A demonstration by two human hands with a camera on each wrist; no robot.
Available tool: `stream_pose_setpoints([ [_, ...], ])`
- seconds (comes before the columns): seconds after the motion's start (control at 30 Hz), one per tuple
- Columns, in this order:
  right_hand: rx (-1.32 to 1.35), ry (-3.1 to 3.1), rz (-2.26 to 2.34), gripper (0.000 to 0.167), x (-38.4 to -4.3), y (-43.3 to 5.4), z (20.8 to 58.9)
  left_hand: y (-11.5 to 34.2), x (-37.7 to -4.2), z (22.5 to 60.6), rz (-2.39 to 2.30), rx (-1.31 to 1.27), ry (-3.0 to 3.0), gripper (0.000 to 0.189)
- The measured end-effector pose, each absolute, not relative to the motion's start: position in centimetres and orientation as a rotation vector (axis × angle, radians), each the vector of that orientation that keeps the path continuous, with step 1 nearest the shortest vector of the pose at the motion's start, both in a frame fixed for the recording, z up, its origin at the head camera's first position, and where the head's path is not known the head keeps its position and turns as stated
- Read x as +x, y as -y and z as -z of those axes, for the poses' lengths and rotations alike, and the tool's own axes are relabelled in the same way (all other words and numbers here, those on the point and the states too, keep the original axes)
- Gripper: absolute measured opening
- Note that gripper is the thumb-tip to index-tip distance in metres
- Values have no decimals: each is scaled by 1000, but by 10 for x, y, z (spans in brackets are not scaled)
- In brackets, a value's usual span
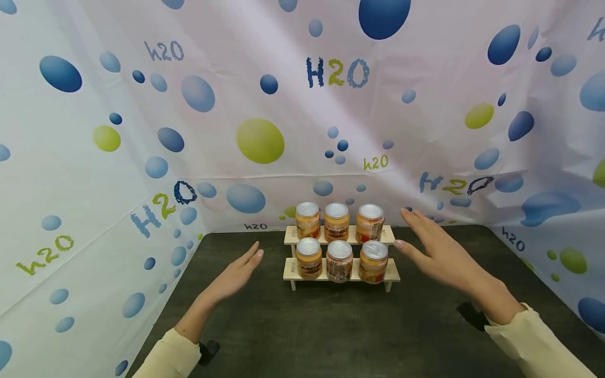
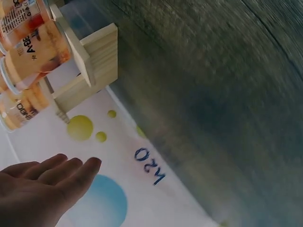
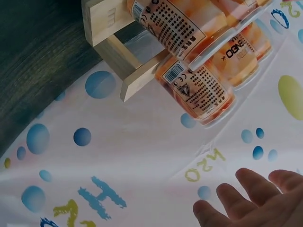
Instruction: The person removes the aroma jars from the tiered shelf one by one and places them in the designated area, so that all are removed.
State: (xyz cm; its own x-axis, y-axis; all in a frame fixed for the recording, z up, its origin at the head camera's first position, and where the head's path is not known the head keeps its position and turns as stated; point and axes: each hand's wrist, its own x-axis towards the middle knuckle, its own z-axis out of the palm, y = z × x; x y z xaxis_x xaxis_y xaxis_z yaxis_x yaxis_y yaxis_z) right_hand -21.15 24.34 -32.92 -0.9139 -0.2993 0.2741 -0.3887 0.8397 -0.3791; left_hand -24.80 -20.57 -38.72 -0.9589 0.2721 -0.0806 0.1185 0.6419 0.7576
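Observation:
Several orange jars with silver lids stand in two rows on a two-step wooden rack; a front-row jar sits in the middle of the lower step. To the left of the rack is my left hand, its fingers extended and touching nothing. My right hand is held out on the other side, close to the rack's right end, fingers straight and holding nothing. The left wrist view shows the left fingers apart from the jars. In the right wrist view, a back-row jar shows its printed label, away from the right hand.
The rack stands near the back of a dark table. A white curtain printed with blue and green dots and "H2O" lettering hangs behind the table and along both sides. Dark straps show at the wrists.

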Motion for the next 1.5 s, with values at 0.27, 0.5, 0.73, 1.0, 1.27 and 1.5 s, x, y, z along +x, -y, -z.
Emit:
stream_pose_setpoints([
  [0.27, 501, 2809, -826, 74, -230, -243, 327, 202, -260, 408, -1539, 156, -2454, 72],
  [0.5, 511, 2758, -921, 73, -243, -239, 325, 193, -266, 424, -1579, -18, -2369, 68],
  [0.73, 508, 2723, -990, 72, -256, -237, 327, 186, -269, 437, -1572, -51, -2342, 67],
  [1.0, 512, 2710, -1050, 71, -271, -237, 336, 181, -269, 452, -1555, -84, -2299, 60],
  [1.27, 522, 2722, -1054, 71, -282, -234, 340, 176, -269, 457, -1538, -78, -2262, 56],
  [1.5, 532, 2741, -1036, 71, -290, -233, 345, 173, -272, 457, -1541, -59, -2259, 55],
])
